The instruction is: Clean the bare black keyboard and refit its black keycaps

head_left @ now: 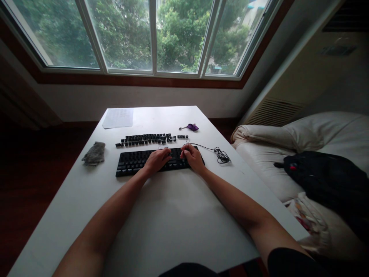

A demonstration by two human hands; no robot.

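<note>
Here, left grip (157, 159), right grip (194, 157): two over one keyboard (175, 163), openness and hold unclear

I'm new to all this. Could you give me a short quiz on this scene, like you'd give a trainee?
1. What lies to the left of the black keyboard?
A) a screwdriver
B) a grey cloth
C) a glass cup

2. True or false: the loose keycaps lie between the keyboard and the person.

3. Which of the person's hands is nearer the coiled cable?

Key:
1. B.
2. False; they lie beyond the keyboard's far edge.
3. The right hand.
</note>
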